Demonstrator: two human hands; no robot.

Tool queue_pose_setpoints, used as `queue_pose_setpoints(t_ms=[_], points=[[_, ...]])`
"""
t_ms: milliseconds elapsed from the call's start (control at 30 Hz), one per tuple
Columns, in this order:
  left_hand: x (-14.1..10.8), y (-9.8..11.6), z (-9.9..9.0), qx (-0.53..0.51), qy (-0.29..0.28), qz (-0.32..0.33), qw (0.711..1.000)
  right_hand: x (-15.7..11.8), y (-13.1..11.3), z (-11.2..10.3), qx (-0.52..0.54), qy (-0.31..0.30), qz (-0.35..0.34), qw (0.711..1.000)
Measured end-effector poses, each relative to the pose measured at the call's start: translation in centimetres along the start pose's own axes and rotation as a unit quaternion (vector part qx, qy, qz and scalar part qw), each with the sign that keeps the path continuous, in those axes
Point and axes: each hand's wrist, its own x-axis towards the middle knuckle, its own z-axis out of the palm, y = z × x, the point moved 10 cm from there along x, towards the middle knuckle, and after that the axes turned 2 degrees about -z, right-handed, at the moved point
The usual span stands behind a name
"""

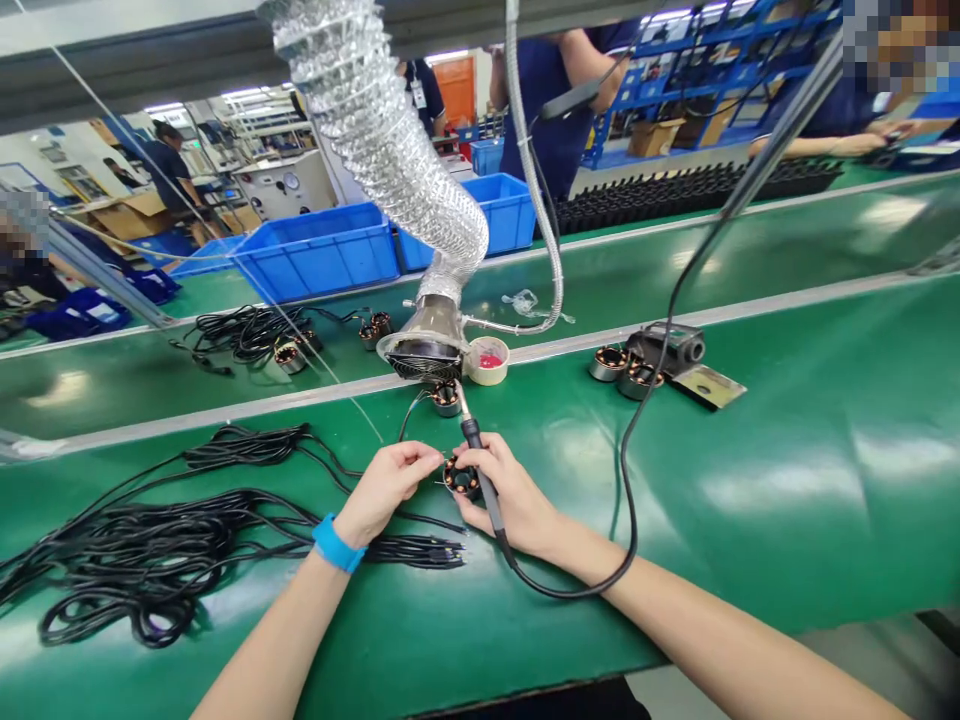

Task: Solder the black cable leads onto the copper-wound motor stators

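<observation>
My right hand is wrapped round a soldering iron, its tip pointing up and away from me. The thumb and fingers of that hand also steady a small motor stator with copper windings. My left hand, with a blue wristband, pinches at the stator's left edge; what lies between its fingertips is too small to make out. Just beyond, another stator with a cable stands under the fume extractor hood. Bundled black cables lie left of my hands, some stripped ends close to my left wrist.
A tape roll sits beside the hood. To the right, two stators stand by a metal soldering-iron holder. The iron's cord loops over my right forearm. Blue bins and a black rack line the far side; several people work beyond.
</observation>
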Motion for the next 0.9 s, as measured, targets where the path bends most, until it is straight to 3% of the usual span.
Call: queue_pose_setpoints(t_ms=[233,333,433,533,600,700,800,900], points=[[0.9,0.0,1.3,-0.056,-0.002,0.033,0.998,0.1,0.3,0.1,0.003,0.002,0.009,1.0],[0.2,1.5,0.0,0.046,0.013,0.051,0.998,0.1,0.3,0.0,-0.003,0.008,0.005,1.0],[-1.1,3.7,-1.5,0.229,0.021,0.098,0.968,0.1,0.3,0.1,-0.002,0.003,0.004,1.0],[-2.0,3.3,-0.7,0.359,-0.07,0.106,0.925,0.1,0.3,0.1,-0.011,0.001,0.009,1.0],[-2.5,2.2,0.8,0.395,-0.13,0.116,0.902,0.1,0.4,-0.1,-0.02,0.006,0.014,1.0],[-2.7,1.1,3.0,0.416,-0.17,0.144,0.882,0.1,0.6,-0.5,-0.026,0.012,0.024,0.999],[-2.9,1.0,4.0,0.418,-0.189,0.147,0.876,0.1,0.7,-0.7,-0.029,0.012,0.032,0.999],[-3.1,1.6,3.0,0.37,-0.2,0.102,0.901,0.2,0.9,-0.8,-0.029,0.018,0.033,0.999]])
